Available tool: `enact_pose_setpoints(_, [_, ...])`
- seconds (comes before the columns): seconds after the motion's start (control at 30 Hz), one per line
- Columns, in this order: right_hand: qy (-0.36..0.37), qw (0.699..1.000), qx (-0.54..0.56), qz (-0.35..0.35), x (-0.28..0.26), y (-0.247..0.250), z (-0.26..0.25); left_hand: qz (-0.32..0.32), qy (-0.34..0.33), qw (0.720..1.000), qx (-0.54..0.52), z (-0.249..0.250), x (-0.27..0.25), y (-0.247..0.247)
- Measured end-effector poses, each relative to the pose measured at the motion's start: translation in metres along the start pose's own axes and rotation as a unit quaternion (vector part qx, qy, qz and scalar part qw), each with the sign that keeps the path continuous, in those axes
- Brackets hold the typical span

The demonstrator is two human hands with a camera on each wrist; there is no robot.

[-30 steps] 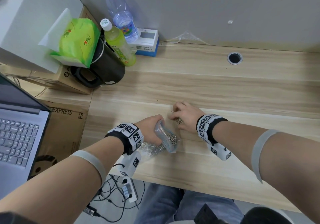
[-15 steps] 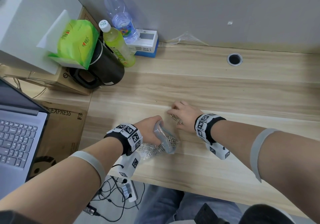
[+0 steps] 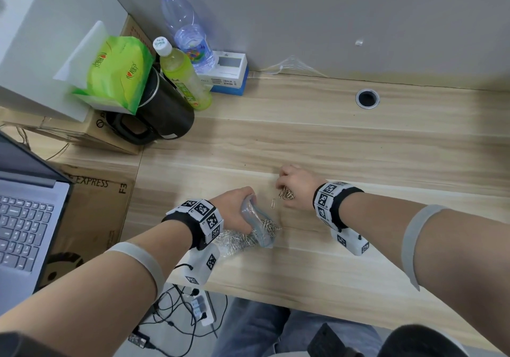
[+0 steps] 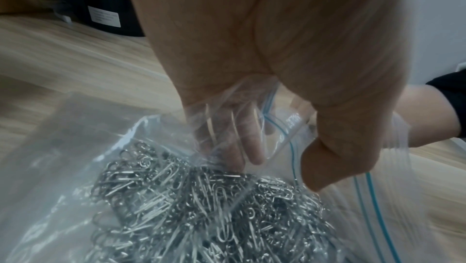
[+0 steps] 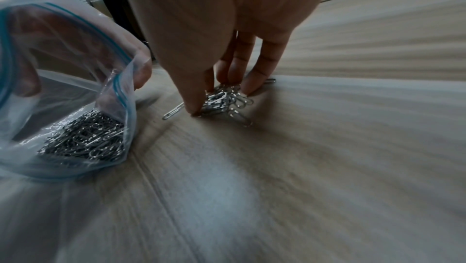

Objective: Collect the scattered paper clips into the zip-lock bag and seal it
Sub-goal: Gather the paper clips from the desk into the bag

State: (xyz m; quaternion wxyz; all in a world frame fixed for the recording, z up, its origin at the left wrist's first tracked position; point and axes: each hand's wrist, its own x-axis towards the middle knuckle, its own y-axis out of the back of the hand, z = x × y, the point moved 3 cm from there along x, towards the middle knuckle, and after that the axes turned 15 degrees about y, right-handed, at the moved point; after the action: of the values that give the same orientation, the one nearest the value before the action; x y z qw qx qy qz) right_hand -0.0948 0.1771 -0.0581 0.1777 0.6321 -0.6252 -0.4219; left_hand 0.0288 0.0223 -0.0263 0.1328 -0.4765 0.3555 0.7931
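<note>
Pale wood-grain desk (image 3: 358, 141) against grey wall (image 3: 331, 11); left hand (image 3: 234, 205) gripping bag (image 3: 258, 227), right hand (image 3: 298, 188) pinching clips (image 3: 287, 193).

Your head view is evenly bright with bowed wide-angle edges, while both wrist views are dimmer and motion-smeared, a pale glare patch sitting on the light wood-grain desk (image 5: 234, 193) and glints sparkling off the clear blue-striped zip-lock bag (image 4: 83, 147).

Shiny metal clips (image 5: 227, 100), glossy plastic bag (image 5: 63, 88)
</note>
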Motion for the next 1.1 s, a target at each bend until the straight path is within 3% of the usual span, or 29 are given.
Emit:
enact_pose_setpoints(0.3, [0.025, 0.999, 0.018, -0.027, -0.003, 0.001, 0.003, 0.010, -0.008, 1.000, 0.017, -0.001, 0.005, 0.001])
enact_pose_setpoints(1.1, [0.015, 0.999, 0.039, 0.029, -0.016, -0.010, 0.000, 0.009, -0.005, 1.000, 0.022, -0.001, 0.003, -0.004])
